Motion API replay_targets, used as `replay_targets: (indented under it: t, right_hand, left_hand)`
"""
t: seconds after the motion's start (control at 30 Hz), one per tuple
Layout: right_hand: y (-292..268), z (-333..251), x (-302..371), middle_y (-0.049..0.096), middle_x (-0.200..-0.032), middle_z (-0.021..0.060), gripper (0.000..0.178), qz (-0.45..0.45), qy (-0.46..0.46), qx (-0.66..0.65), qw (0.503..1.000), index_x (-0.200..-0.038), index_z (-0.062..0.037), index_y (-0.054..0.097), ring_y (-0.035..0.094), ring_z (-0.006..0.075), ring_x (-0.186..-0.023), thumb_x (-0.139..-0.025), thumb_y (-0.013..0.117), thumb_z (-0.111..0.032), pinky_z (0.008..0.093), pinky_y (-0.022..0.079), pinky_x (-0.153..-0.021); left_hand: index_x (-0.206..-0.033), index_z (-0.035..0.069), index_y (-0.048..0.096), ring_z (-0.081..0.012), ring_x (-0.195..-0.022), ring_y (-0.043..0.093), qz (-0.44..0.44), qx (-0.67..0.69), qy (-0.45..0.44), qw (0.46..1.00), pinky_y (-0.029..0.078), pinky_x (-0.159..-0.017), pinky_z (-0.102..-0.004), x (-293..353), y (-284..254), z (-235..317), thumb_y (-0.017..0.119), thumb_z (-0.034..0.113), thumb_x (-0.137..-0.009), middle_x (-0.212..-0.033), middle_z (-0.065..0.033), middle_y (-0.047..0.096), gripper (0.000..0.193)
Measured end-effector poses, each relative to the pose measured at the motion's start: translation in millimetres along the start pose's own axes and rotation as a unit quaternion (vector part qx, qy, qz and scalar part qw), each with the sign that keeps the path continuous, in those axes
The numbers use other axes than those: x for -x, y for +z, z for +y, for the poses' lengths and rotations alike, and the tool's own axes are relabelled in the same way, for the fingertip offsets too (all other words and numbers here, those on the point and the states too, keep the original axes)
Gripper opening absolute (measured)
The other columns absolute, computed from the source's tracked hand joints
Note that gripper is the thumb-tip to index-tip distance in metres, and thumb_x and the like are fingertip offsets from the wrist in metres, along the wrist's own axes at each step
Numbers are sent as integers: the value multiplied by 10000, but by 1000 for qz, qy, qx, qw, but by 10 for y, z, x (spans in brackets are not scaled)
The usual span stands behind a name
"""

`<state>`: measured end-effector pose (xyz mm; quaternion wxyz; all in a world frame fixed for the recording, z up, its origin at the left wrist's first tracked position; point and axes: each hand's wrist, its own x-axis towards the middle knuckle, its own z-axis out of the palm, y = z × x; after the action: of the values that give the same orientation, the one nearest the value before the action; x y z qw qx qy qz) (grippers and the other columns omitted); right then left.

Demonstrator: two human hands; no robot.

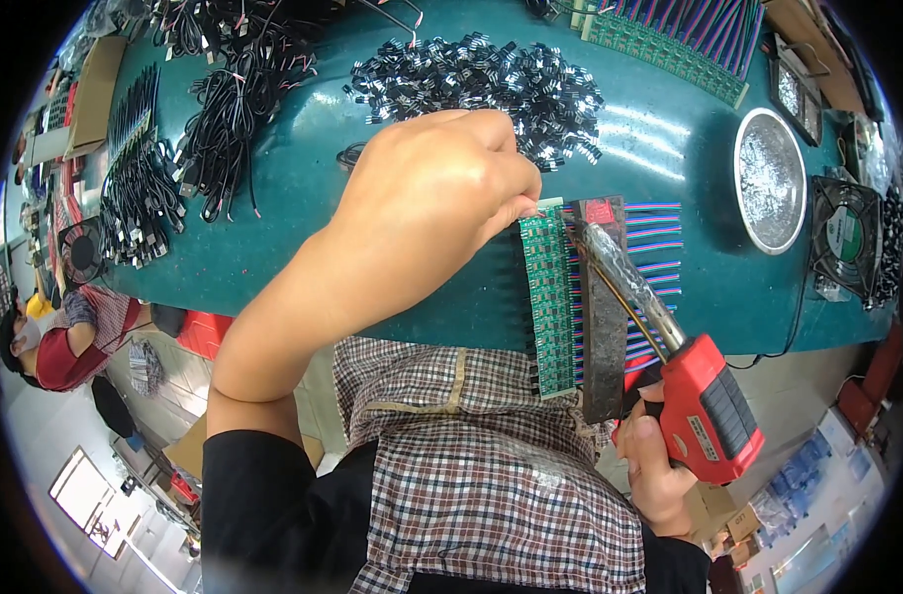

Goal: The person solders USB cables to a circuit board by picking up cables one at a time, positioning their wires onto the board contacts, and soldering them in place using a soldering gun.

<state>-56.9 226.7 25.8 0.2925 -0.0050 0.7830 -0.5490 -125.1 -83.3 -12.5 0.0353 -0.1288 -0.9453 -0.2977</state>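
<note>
A strip of small green circuit boards point(548, 297) lies at the table's near edge, with thin coloured wires point(657, 240) running out to the right. Across those wires rests a dark, worn bar point(603, 327). My left hand point(427, 183) reaches over the strip's far end, fingers closed in a pinch; whatever they hold is hidden. In my right hand point(654, 470) is a red soldering gun point(707, 401), gripped by its handle. Its long metal barrel points up and left, and its tip is close to the strip's far end, near my left fingers.
Beyond my left hand spreads a heap of small black connectors point(471, 74) on the green table point(412, 307). Black cable bundles point(229, 109) lie at left. On the right are a metal bowl point(771, 178) and a fan point(845, 238). Another wired board strip point(669, 54) lies far right. A person point(70, 342) is at left.
</note>
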Motion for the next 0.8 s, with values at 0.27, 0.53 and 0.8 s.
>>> replay_targets:
  t: [0.27,0.53,0.8]
  right_hand:
    - [21,34,29,475,-654,18,165,3,26,-49,998,-1088,0,515,387,72,-457,-967,581,-92,259,379,-470]
    - [2,49,21,472,-727,32,129,-20,35,-17,999,-1011,-15,490,382,72,-465,-971,575,-104,263,397,-473]
    - [6,31,5,494,-765,47,152,-27,32,-23,999,-1031,-11,490,385,65,-462,-972,589,-110,256,405,-474]
  left_hand:
    - [-831,73,711,-241,-719,619,0,-17,-1,1000,485,-621,-364,44,12,77,783,117,-761,-766,-43,579,109]
    - [-815,48,707,-243,-692,619,69,-9,-15,997,488,-609,-362,113,94,114,790,70,-753,-749,-58,589,107]
    - [-808,56,705,-224,-666,608,79,-9,-38,996,472,-572,-343,141,138,155,797,61,-741,-737,-52,579,114]
